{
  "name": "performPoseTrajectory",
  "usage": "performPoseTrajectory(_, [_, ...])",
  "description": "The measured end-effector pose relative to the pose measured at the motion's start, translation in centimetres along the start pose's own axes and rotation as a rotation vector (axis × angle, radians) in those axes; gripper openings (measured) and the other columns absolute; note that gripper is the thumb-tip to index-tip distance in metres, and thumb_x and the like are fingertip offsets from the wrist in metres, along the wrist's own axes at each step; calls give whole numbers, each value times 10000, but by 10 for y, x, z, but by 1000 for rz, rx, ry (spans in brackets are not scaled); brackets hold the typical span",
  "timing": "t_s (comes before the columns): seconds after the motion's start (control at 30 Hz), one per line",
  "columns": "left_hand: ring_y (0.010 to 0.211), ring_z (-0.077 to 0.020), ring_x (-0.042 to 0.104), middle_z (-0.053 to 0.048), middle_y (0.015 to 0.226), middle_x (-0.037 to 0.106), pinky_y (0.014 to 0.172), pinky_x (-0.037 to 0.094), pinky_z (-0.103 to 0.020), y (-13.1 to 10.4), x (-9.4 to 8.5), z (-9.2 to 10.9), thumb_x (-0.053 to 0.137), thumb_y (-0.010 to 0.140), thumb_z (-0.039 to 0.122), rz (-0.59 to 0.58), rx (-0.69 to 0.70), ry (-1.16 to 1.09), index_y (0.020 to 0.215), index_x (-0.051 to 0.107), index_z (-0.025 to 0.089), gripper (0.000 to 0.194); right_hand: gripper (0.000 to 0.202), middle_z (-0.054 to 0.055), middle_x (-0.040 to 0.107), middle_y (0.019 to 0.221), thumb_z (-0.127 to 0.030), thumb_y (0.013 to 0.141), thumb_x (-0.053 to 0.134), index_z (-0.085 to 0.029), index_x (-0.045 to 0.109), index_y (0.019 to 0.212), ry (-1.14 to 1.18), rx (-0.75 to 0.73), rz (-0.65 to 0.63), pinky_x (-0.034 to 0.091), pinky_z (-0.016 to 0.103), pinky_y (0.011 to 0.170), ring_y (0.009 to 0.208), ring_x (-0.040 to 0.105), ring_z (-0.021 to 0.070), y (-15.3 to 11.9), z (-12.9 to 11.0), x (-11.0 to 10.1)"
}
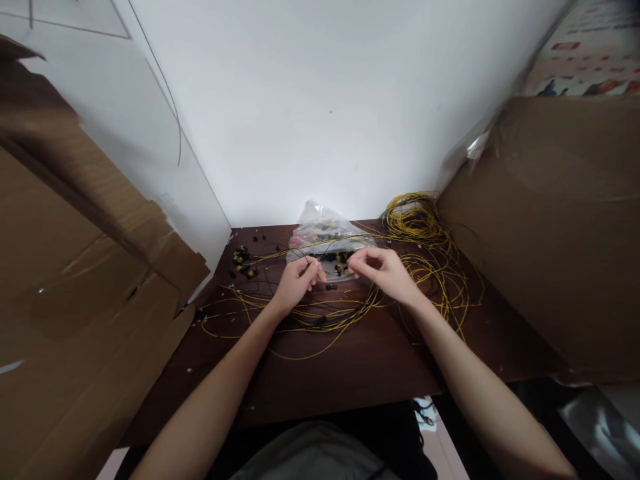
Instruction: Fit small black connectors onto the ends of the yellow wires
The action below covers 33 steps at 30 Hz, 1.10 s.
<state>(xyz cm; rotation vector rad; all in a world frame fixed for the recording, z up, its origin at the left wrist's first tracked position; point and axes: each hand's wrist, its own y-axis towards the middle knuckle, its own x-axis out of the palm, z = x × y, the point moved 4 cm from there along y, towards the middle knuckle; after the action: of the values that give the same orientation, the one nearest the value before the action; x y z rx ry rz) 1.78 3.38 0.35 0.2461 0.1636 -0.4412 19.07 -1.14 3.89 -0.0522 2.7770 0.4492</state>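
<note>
My left hand (299,285) is closed, thumb and forefinger pinched on a thin dark wire (303,252) just in front of the plastic bag. To its right, my right hand (384,270) is closed in a pinch; whatever its fingertips hold is too small to make out. Between and behind the hands lies a clear plastic bag (320,217) with black and yellow connectors (330,257) in it. A small black connector (331,287) rests on the table between my hands. Yellow and black wires (345,313) run beneath both wrists.
A coil of yellow wire (413,217) lies at the back right, with looser loops in front. Several black and yellow connectors (243,260) sit at the back left of the brown table (345,373). Cardboard (80,300) flanks the left side, a cardboard box (555,233) the right.
</note>
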Motion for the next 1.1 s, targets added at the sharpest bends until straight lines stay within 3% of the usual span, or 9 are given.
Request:
performPoseTrajectory(0.17, [541, -88, 481, -41, 657, 636, 487, 388, -180, -2, 2, -1, 455, 841, 350, -37, 28, 147, 698, 593, 128, 298, 229, 27, 618, 667, -381, 775, 587, -160, 609, 829, 114, 10, 303, 466, 275, 571, 574, 554, 132, 0, 4, -10])
performPoseTrajectory(0.27, [619, -115, 541, -38, 676, 653, 597, 418, -211, -4, 4, 2, 469, 836, 325, -57, 91, 269, 643, 625, 132, 314, 210, 23, 619, 701, -354, 796, 565, -169, 611, 886, 49, -30, 370, 459, 269, 585, 607, 561, 136, -3, 4, -9])
performPoseTrajectory(0.33, [644, -128, 566, -33, 676, 663, 646, 416, -225, -5, 5, 3, 477, 832, 311, -70, 113, 320, 629, 636, 135, 312, 188, 31, 635, 752, -327, 811, 552, -176, 627, 895, -56, -76, 341, 453, 270, 608, 651, 570, 144, -4, 1, -3])
performPoseTrajectory(0.47, [631, -139, 576, -34, 698, 680, 627, 409, -229, -6, 8, 3, 477, 832, 320, -104, 112, 377, 667, 664, 139, 309, 154, 42, 648, 832, -273, 834, 530, -190, 656, 864, -270, -187, 162, 440, 277, 630, 700, 568, 155, -6, -6, 15])
performPoseTrajectory(0.63, [591, -129, 556, -31, 700, 681, 575, 394, -214, -6, 9, 2, 481, 828, 337, -124, 134, 407, 679, 675, 141, 314, 153, 47, 631, 856, -234, 847, 506, -195, 654, 847, -341, -212, 31, 434, 267, 614, 704, 566, 151, -7, 1, 32])
performPoseTrajectory(1.1, [621, -134, 574, -36, 742, 694, 601, 411, -220, -6, 8, 2, 492, 830, 329, -108, 131, 384, 650, 671, 140, 316, 98, 27, 607, 762, -208, 821, 545, -184, 632, 783, -410, -191, -3, 398, 251, 592, 638, 531, 133, -5, 8, 31])
